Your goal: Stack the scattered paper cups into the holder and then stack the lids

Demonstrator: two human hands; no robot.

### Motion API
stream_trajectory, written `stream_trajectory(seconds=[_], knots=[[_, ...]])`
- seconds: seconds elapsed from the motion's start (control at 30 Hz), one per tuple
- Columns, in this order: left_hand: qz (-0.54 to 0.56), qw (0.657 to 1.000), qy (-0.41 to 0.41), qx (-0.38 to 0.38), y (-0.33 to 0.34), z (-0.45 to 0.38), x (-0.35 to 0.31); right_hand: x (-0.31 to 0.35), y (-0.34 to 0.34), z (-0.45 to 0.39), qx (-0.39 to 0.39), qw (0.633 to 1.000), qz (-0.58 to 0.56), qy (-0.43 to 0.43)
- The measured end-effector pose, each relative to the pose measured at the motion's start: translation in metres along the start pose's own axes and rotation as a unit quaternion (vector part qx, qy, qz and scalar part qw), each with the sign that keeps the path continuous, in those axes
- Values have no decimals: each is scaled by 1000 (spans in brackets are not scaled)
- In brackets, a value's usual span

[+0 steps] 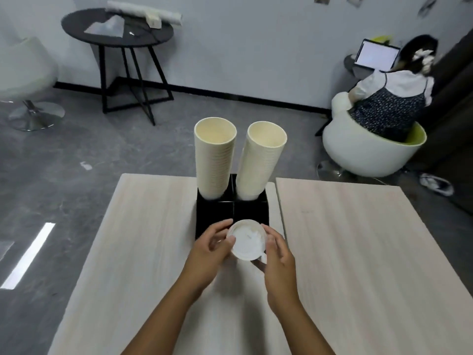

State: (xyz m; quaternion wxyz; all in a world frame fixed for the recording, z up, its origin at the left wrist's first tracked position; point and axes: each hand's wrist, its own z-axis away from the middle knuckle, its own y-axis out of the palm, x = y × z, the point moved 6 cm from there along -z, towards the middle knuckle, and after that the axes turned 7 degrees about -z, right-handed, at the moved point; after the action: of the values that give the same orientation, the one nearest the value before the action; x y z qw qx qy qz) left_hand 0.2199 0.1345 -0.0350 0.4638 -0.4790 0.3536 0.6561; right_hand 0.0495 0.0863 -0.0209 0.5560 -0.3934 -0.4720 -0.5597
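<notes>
A: How do the hands sit?

B: Both forearms reach in from the bottom edge and meet in front of the holder (231,213). The left hand (211,248) cups the lid (247,239) from the left, thumb on its near rim, fingers curled round the far side. The right hand (277,254) closes on it from the right, fingers bent along the rim. So both hands are holding the one lid, neither spread wide.

A: Where is the lid exactly?

B: Just at the holder's near edge, over the desk (153,239), about level with the front right slot. I cannot tell whether it rests on anything below.

A: Counts?

B: One lid is clear; something white shows under its near right edge, but I cannot tell whether it is a second lid. Two cup stacks: the left stack (215,160) and the right stack (261,162). One black holder with four slots. Two desk tops side by side, with a narrow gap between.

A: Which way do things point?

B: The lid's flat face points up towards the camera, slightly tilted. Both stacks stand mouth-up in the back slots, long axis near vertical; the right one leans right.
</notes>
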Motion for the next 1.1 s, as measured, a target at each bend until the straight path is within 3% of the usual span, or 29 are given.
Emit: stream_trajectory(seconds=[0.33,0.7,0.9,1.1], knots=[[-10,992,-79,-101,40,-61,0,4,-25,-89,-21,999,34,28],[-170,958,-91,-214,29,-70,24,-21,-30,-124,-4,992,119,39],[-207,944,-110,-232,27,-79,36,-28,-32,-135,6,974,225,20],[-230,942,-79,-233,32,-74,27,-26,-41,-132,35,978,206,0]])
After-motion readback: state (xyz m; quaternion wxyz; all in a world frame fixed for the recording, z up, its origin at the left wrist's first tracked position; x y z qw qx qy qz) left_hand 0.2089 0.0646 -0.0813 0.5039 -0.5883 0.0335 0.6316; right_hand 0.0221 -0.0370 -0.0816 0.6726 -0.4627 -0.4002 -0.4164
